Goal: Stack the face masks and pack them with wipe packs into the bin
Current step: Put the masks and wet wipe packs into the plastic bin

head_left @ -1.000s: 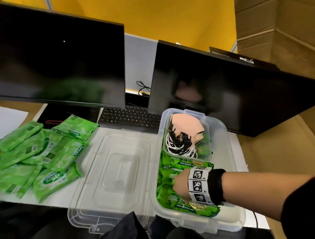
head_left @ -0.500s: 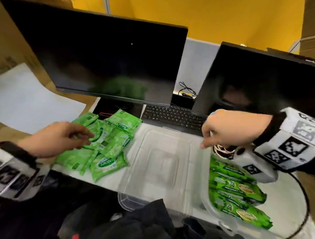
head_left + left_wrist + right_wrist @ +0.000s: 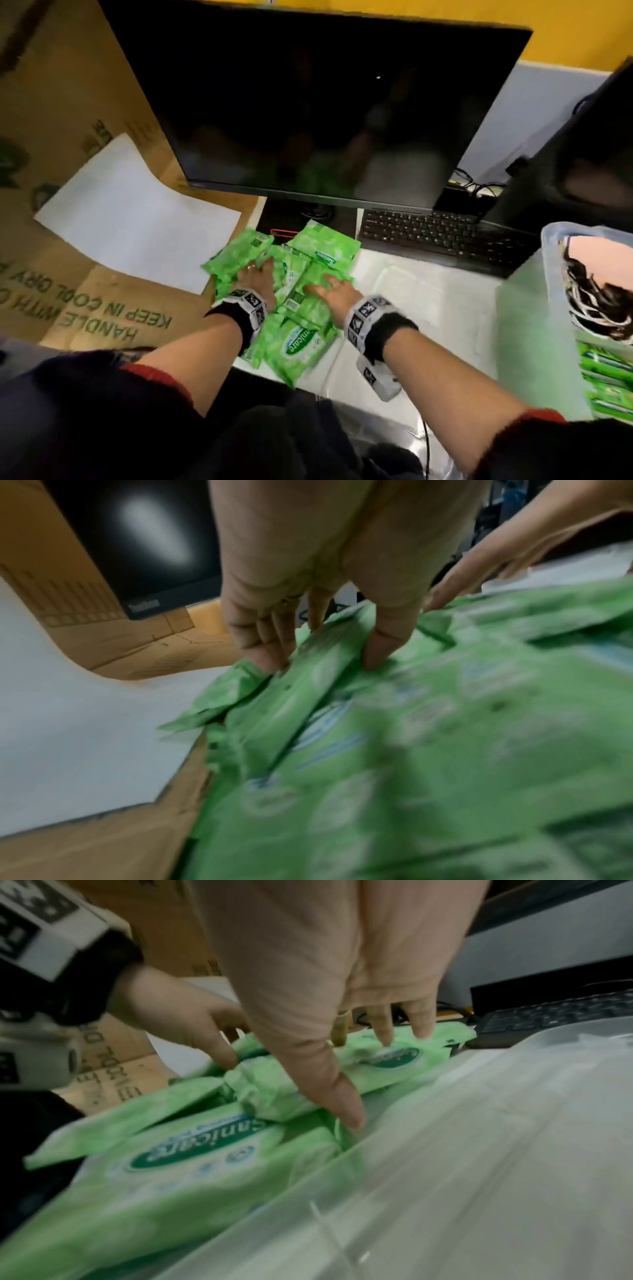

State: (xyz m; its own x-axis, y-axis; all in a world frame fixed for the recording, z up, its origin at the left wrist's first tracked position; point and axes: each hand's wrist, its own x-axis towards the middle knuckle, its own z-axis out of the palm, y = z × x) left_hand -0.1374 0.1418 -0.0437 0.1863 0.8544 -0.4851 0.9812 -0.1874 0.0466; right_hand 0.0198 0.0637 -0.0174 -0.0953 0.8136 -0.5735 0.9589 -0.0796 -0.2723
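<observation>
Head view shows both hands down on a pile of green wipe packs (image 3: 294,298) on the white desk (image 3: 428,301). The left hand (image 3: 255,282) lies on the left side of the pile. Left wrist view shows its fingers (image 3: 263,653) and thumb pushing down on each side of one pack (image 3: 308,674), with that pack squeezed a little between them. The right hand (image 3: 334,291) lies on the right side of the pile. Right wrist view shows its fingers (image 3: 383,1031) spread and straight, tips resting on a far pack (image 3: 387,1056), and the thumb pointing down at the pile's right edge. It does not wrap around anything.

The packs are soft, shiny and bright green, with a dark green oval label that reads Sanicare. They overlap in a messy heap. About seven show in the pile, but some are hidden, so the count is not sure.

A clear plastic lid (image 3: 421,308) lies flat just right of the pile. The clear bin (image 3: 555,274) stands at the far right edge. Inside it is one stack of peach face masks (image 3: 599,253) with black and white ear loops, and more green wipe packs nearer in the bin; their number cannot be told.

Two dark monitors (image 3: 318,102) stand behind, with one black keyboard (image 3: 438,236) under them. One white paper sheet (image 3: 130,212) lies on brown cardboard (image 3: 68,85) at the left.
</observation>
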